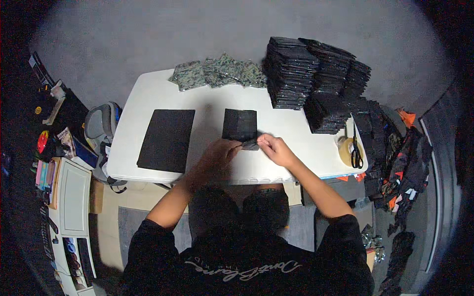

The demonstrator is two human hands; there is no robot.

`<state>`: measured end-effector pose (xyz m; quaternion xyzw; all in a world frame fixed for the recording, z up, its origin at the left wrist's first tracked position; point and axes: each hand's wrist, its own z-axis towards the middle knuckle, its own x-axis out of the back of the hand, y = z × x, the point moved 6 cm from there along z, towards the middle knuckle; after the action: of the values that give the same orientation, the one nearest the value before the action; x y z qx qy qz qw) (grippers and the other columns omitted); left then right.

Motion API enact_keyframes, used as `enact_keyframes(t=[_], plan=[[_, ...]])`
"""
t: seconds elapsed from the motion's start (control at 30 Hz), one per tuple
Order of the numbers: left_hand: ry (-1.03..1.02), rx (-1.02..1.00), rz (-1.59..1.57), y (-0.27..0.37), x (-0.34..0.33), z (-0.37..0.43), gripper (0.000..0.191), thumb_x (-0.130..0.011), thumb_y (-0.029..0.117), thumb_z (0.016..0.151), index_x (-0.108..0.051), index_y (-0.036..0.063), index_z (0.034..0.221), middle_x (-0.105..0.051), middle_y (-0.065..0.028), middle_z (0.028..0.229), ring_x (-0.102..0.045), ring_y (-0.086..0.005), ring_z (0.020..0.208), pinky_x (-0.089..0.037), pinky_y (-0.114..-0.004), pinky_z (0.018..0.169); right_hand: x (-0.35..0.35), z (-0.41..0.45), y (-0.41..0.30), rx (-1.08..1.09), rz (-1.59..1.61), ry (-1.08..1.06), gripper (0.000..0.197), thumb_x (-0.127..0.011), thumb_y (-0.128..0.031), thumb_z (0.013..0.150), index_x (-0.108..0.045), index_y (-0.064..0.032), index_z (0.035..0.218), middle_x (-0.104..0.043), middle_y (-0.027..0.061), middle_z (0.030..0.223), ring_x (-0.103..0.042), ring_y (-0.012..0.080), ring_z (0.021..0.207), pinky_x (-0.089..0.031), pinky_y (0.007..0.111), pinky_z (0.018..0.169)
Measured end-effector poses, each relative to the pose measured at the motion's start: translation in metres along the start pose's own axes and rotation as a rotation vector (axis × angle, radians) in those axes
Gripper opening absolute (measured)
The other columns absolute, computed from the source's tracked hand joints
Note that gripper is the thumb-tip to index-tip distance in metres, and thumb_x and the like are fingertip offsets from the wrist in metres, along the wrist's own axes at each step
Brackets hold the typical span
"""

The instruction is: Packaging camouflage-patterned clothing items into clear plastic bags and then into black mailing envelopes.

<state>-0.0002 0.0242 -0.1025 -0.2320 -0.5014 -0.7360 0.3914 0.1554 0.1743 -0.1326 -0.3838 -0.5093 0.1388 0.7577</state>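
A small flat black packet (240, 124), seemingly in a clear plastic sleeve, lies on the white table in front of me. At its near edge is a thin dark flap (250, 144), stretched between my hands. My left hand (224, 152) pinches the flap's left end, partly in shadow. The fingertips of my right hand (274, 147) pinch the right end, by the packet's near right corner. Left of my left hand lies a larger flat black rectangular sheet or folded cloth (166, 140).
On the white table (140, 96), camouflage-patterned packets (218, 72) lie along the far edge. Tall stacks of black packets (290, 74) stand at far right. A roll of clear tape (345, 151) and black-handled scissors (356, 153) lie at the right edge. Cloth pieces (401, 174) heap beyond it.
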Motion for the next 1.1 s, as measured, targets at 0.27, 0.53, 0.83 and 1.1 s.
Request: enact_keyframes(t=[0.27,0.53,0.83,1.1], plan=[[-0.085,0.182,-0.093,-0.068,-0.013,0.052,0.028,-0.068,0.026,0.097,-0.073,0.0004,0.108,-0.074,-0.0209,0.098,-0.071,-0.0375,0.091,-0.055,-0.044,0.084,-0.006,-0.001,0.010,0.011,0.257,0.255,0.020,-0.064,-0.019,0.103,-0.067,0.0004,0.104,-0.069,0.0071,0.082,-0.060,0.0091,0.075,-0.050,0.029,0.069],[0.163,-0.020,-0.278,-0.056,0.016,0.064,0.033,-0.073,0.028,0.094,-0.073,0.0025,0.115,-0.075,-0.0156,0.097,-0.072,-0.0236,0.089,-0.055,-0.037,0.083,-0.010,0.024,0.042,-0.178,0.181,0.340,0.038,-0.056,-0.031,0.107,-0.059,-0.0002,0.085,-0.061,0.0103,0.064,-0.059,0.0180,0.060,-0.047,0.036,0.059],[0.444,0.184,-0.057,-0.080,-0.009,0.039,0.023,-0.064,0.024,0.102,-0.065,0.0029,0.110,-0.072,-0.0156,0.092,-0.072,-0.0318,0.081,-0.055,-0.041,0.074,-0.006,0.039,0.036,-0.135,-0.087,0.508,0.036,-0.051,-0.029,0.109,-0.060,0.0012,0.091,-0.057,0.0240,0.065,-0.054,0.0320,0.054,-0.044,0.043,0.059],[0.534,0.185,0.249,-0.108,-0.029,0.053,0.023,-0.057,0.028,0.104,-0.062,0.0061,0.109,-0.071,-0.0186,0.087,-0.070,-0.0425,0.079,-0.056,-0.053,0.069,-0.007,0.054,0.031,-0.321,-0.311,0.451,0.034,-0.051,-0.030,0.105,-0.067,-0.0019,0.096,-0.068,0.0291,0.080,-0.067,0.0489,0.077,-0.052,0.056,0.071]])
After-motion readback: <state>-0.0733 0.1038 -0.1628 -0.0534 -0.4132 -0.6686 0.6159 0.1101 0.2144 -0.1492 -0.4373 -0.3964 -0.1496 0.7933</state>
